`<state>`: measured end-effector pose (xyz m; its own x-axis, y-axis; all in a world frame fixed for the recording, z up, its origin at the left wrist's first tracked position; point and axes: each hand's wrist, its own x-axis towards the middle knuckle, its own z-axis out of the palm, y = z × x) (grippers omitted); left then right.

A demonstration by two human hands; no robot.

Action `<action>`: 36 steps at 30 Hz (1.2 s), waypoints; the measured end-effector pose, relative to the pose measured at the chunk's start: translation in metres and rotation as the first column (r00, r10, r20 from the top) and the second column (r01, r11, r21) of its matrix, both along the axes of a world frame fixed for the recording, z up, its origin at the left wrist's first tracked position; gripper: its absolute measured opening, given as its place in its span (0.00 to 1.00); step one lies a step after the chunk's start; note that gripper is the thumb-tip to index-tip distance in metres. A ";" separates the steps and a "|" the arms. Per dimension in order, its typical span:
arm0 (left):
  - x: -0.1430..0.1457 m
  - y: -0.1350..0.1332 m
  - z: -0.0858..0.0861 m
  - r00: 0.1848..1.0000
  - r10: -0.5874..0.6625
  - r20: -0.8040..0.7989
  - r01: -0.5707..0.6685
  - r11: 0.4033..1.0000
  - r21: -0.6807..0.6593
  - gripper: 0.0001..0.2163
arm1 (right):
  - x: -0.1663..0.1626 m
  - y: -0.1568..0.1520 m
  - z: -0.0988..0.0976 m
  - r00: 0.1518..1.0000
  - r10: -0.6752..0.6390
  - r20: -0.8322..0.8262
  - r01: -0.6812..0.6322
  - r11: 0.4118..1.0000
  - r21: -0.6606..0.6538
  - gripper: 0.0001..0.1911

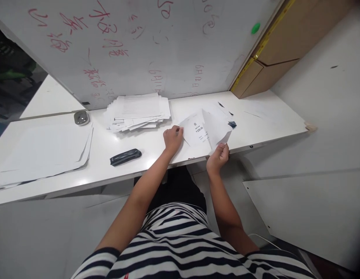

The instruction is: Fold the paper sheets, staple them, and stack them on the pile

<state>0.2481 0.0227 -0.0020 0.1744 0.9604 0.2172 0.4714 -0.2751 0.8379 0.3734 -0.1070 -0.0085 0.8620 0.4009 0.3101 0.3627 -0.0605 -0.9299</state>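
Note:
My left hand [172, 138] is closed on the left edge of a printed sheet [195, 130] lying on the white desk [156, 145]. My right hand [218, 157] pinches the lower corner of a second white sheet [217, 128] that is lifted and folded up from the desk's front edge. The printed sheet shows a small logo and a few short lines of text. Both sheets overlap between my hands.
A messy stack of papers [138, 111] lies behind my left hand. A black stapler [125, 156] sits to the left, a larger pile of sheets [46, 153] further left, and a small grey object [81, 117] near the whiteboard [139, 46]. Cardboard [273, 66] stands at the right.

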 end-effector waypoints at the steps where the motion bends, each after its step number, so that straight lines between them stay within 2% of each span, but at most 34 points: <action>1: -0.002 -0.001 0.003 0.996 0.013 0.083 -0.011 0.999 -0.034 0.09 | -0.003 -0.001 0.001 1.000 -0.004 -0.004 0.004 1.000 0.009 0.25; 5: -0.012 -0.016 0.013 0.932 0.016 0.362 0.042 0.988 -0.150 0.13 | -0.021 -0.008 0.007 0.996 0.093 -0.011 -0.092 0.991 0.101 0.25; 7: -0.022 -0.032 0.017 0.905 0.033 0.424 0.068 0.973 -0.221 0.15 | -0.032 -0.016 0.009 0.986 0.167 0.009 -0.167 0.980 0.104 0.25; 10: -0.043 -0.062 0.023 0.889 0.084 0.449 0.061 0.952 -0.299 0.17 | -0.051 -0.030 0.010 0.952 0.301 0.060 -0.303 0.953 0.024 0.24; 16: -0.081 -0.111 0.022 0.891 0.142 0.431 0.029 0.930 -0.367 0.17 | -0.093 -0.054 0.007 0.799 0.600 0.027 -0.593 0.795 -0.128 0.22; 19: -0.092 -0.129 0.014 0.846 0.182 0.502 0.069 0.895 -0.440 0.17 | -0.112 -0.060 0.004 0.755 0.655 -0.022 -0.647 0.740 -0.183 0.22; 22: -0.095 -0.147 0.007 0.764 0.209 0.611 0.177 0.841 -0.510 0.17 | -0.123 -0.062 0.001 0.720 0.691 -0.057 -0.679 0.686 -0.264 0.23; 25: -0.095 -0.159 0.003 0.697 0.176 0.695 0.267 0.836 -0.479 0.20 | -0.131 -0.067 -0.001 0.692 0.718 -0.082 -0.697 0.633 -0.338 0.25; 30: -0.101 -0.154 -0.001 0.718 0.195 0.668 0.212 0.853 -0.478 0.19 | -0.133 -0.080 0.001 0.638 0.767 -0.069 -0.720 0.563 -0.405 0.28; 31: -0.104 -0.151 0.000 0.730 0.197 0.654 0.198 0.855 -0.479 0.19 | -0.129 -0.082 0.000 0.653 0.756 -0.050 -0.704 0.581 -0.409 0.28; 32: -0.107 -0.147 0.001 0.745 0.188 0.641 0.188 0.862 -0.471 0.18 | -0.124 -0.082 -0.001 0.691 0.723 -0.026 -0.669 0.625 -0.402 0.29; 35: -0.120 -0.137 0.006 0.827 0.095 0.555 0.169 0.899 -0.405 0.17 | -0.099 -0.077 -0.011 0.874 0.486 -0.010 -0.465 0.830 -0.307 0.37; 36: -0.123 -0.134 0.008 0.859 0.059 0.509 0.165 0.909 -0.382 0.16 | -0.090 -0.073 -0.016 0.915 0.401 -0.049 -0.399 0.877 -0.267 0.40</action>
<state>0.1248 -0.1115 0.0058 0.2023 0.9730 -0.1109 -0.0471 0.1228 0.9913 0.2838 -0.1804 -0.0244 0.6089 0.7790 0.1494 0.4155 -0.1528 -0.8966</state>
